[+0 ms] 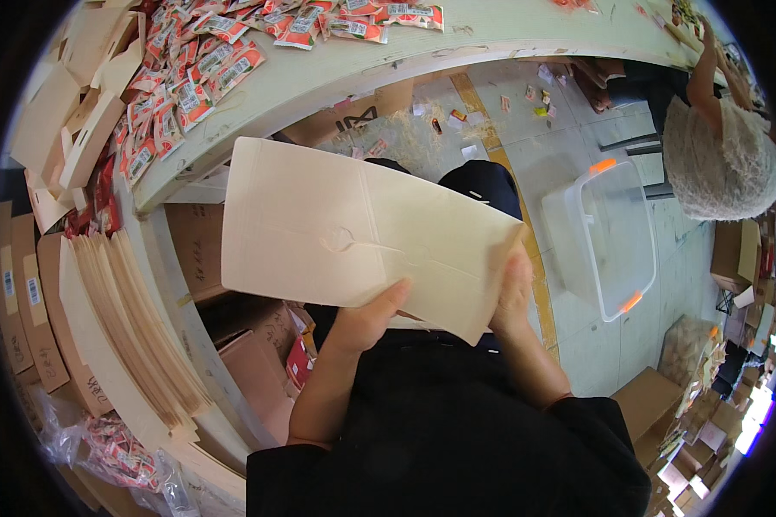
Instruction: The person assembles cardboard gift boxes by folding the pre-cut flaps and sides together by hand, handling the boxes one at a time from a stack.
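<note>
In front of my body I hold a cream cardboard box blank [319, 207]. It is a broad, mostly flat piece with crease lines and a curved die-cut tab near its middle. My left hand [371, 317] grips the near edge, its thumb on top and the fingers hidden underneath. At the right end, my right hand [515, 289] is closed round the edge, where the card bends slightly downward. Left of me, a thick stack of similar cream card blanks [134, 319] stands on edge against the table.
Many small red-and-white packets [220, 77] are heaped on the white table [336, 86]. Opened cream boxes [90, 142] lie at its left end. A clear plastic bin [608, 241] with orange latches stands on the floor at right. Beyond it is another person in a hair net [724, 159].
</note>
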The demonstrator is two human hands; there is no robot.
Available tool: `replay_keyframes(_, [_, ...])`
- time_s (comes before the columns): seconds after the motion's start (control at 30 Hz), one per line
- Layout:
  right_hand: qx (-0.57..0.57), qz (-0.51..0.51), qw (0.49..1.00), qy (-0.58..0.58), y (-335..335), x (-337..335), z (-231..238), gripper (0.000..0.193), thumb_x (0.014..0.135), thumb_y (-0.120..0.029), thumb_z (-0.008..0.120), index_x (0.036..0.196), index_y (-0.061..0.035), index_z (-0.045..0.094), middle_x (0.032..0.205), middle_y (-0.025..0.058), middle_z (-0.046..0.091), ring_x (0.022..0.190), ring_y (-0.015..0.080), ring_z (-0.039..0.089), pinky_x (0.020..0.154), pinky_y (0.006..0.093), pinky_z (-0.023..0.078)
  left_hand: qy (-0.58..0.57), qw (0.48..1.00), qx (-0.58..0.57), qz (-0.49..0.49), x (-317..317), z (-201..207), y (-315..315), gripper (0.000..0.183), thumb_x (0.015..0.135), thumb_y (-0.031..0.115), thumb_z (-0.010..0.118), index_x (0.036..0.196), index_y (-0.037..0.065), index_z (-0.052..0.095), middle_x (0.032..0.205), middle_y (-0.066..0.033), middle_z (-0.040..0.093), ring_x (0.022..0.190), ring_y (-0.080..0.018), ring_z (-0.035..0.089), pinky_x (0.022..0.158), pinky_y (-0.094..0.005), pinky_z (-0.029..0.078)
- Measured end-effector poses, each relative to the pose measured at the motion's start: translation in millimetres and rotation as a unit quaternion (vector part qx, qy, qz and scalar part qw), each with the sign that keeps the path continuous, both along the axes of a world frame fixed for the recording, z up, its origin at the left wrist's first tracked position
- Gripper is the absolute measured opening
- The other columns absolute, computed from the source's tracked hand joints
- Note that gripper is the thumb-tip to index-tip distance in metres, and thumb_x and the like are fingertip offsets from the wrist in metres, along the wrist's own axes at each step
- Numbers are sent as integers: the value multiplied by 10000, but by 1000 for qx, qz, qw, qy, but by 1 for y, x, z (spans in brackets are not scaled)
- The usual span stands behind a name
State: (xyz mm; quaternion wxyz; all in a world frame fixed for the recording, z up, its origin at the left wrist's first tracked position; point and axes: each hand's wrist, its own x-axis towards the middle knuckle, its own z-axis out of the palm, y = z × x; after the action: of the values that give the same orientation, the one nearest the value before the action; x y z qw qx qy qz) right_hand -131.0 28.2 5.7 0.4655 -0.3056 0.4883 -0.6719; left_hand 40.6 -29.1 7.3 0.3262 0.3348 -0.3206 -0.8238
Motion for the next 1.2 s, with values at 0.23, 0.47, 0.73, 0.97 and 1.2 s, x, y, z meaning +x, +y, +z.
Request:
replay_keyframes(0.23, [100, -110, 976, 161, -20, 34, 0, 198, 898, -160, 434, 931, 6, 538, 790, -11, 539, 690, 35, 441, 598, 171, 370, -197, 920, -339, -29, -20, 1, 24, 269, 790, 34, 558, 1045, -28, 499, 930, -82, 564, 837, -138, 544, 712, -256, 451])
replay_keyframes(0.47, [53, 121, 990, -50, -12, 5, 13, 139, 798, -23, 528, 929, 24, 533, 711, 32, 560, 579, 67, 530, 507, 181, 408, -68, 994, -90, -3, -11, 17, 12, 248, 785, -22, 525, 1030, -51, 499, 933, -109, 568, 789, -164, 574, 660, -262, 498])
replay_keyframes(0.73, [98, 88, 991, 0, -14, 9, 17, 182, 751, 69, 481, 931, 44, 493, 737, 56, 556, 584, 79, 541, 497, 189, 436, -101, 979, -176, -22, -12, 13, 12, 237, 782, -25, 519, 1016, -53, 500, 914, -111, 570, 759, -163, 577, 658, -256, 496])
replay_keyframes(0.97, [84, 153, 985, -13, -17, 8, 13, 62, 801, 9, 496, 855, 26, 524, 789, 45, 566, 707, 86, 536, 639, 213, 434, -41, 997, -41, 50, -15, 7, 14, 278, 766, -21, 533, 1039, -46, 488, 928, -120, 564, 756, -171, 581, 637, -273, 517])
replay_keyframes(1.2, [2, 118, 958, -263, -8, 5, -4, 83, 830, -51, 526, 864, 17, 560, 808, 68, 579, 689, 118, 542, 665, 243, 444, 48, 998, -37, 31, -18, 7, 13, 275, 762, -29, 526, 1035, -42, 497, 937, -130, 563, 759, -176, 584, 631, -291, 529])
